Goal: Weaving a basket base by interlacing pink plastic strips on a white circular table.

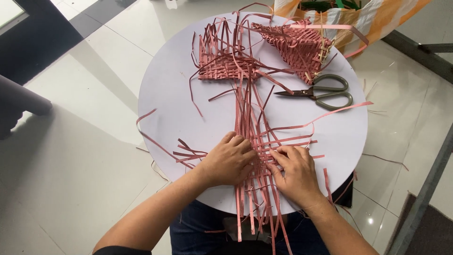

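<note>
Weaving in hand: pink strips [257, 141] crossed into a flat mat at 6 o'clock on the round white table [165, 94]. Left hand [229, 160] laid flat, fingers together, pinning the weave; right hand [295, 172] with fingertips pinching a cross strip. Next, probably: tucking that strip over and under, then pushing it snug. Two part-woven pieces [222, 61] at 12 o'clock, scissors [325, 92] at 2. Striped bag [349, 19] beyond the rim, holding something green, unclear what.
</note>
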